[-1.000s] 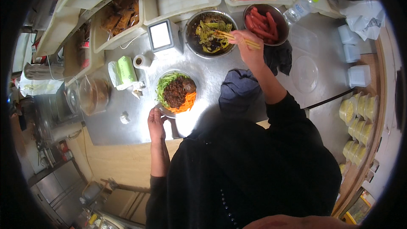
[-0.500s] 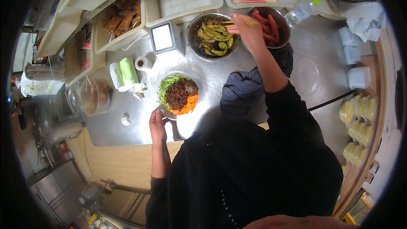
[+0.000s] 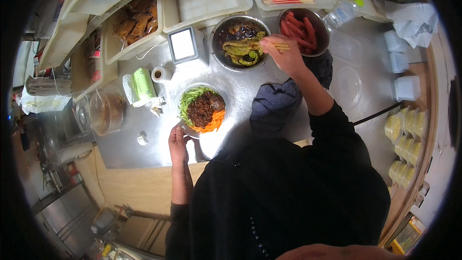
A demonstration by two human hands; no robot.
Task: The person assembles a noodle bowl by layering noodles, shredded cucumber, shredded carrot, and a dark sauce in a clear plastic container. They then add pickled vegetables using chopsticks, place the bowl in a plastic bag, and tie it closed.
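Note:
My left hand pinches the near rim of a clear plastic bowl on the steel table. In it lie shredded cucumber, orange carrot shreds, dark minced topping and a brown round piece that looks like a braised egg. At the far side, my right hand is closed on wooden chopsticks. Their tips reach into a steel bowl and hold up wrinkled green peppers over dark sauce.
Red sausages fill a steel bowl beside the peppers. A scale with a lit screen, a paper roll and a green tissue pack stand left. A dark cloth lies near my right arm. White trays line the back.
My right hand has moved nearer and slightly right, and the chopsticks have dragged the peppers toward the near side, baring dark sauce behind them. My left hand stays at the clear bowl.

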